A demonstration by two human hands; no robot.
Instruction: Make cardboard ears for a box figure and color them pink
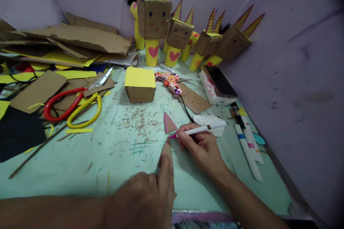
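My right hand [201, 145] pinches a white marker [204, 128] with a pink tip. That tip touches the top point of a small pointed cardboard piece [167, 147] lying on the table. My left hand [150, 193] has its index finger stretched over this piece, holding it down, with the other fingers curled under. The piece's lower part is hidden by the finger. Just beyond the tip lies a second cardboard triangle [169, 123], its edges coloured pink. Farther off stands a cardboard box [140, 94] with a yellow top.
Several box-headed cardboard figures [154, 18] stand at the back. A patterned glue gun [172, 80] lies beside the box. To the left are red-and-yellow scissors [80, 105] and stacked cardboard [88, 39]. A phone [219, 80] and several markers [248, 152] lie right.
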